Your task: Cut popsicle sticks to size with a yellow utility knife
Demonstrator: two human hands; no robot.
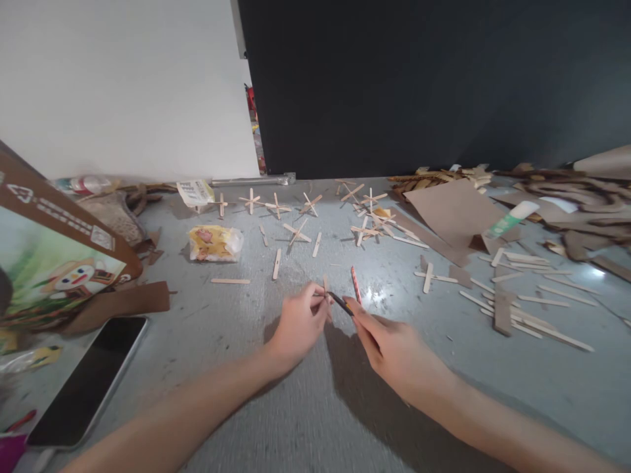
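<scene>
My left hand point(302, 322) is closed, its fingertips pinching a small wooden craft stick point(325, 282) just above the grey floor. From the right, my right hand point(389, 341) grips a slim black pen-like tool point(341, 303) whose tip meets the stick at my left fingertips. Its exact kind I cannot make out. Beyond my right fingers lies a red patterned stick point(355, 284). Several crossed craft sticks point(297, 233) are spread ahead of my hands. One separate cross point(428, 278) lies to the right.
Loose craft sticks point(557, 328) and a green-and-white glue stick point(515, 218) lie right, near brown cardboard point(453, 213). On the left are a phone point(89, 381), a printed box point(64, 256) and a yellow-and-white packet point(215, 244). A black panel point(434, 85) stands behind.
</scene>
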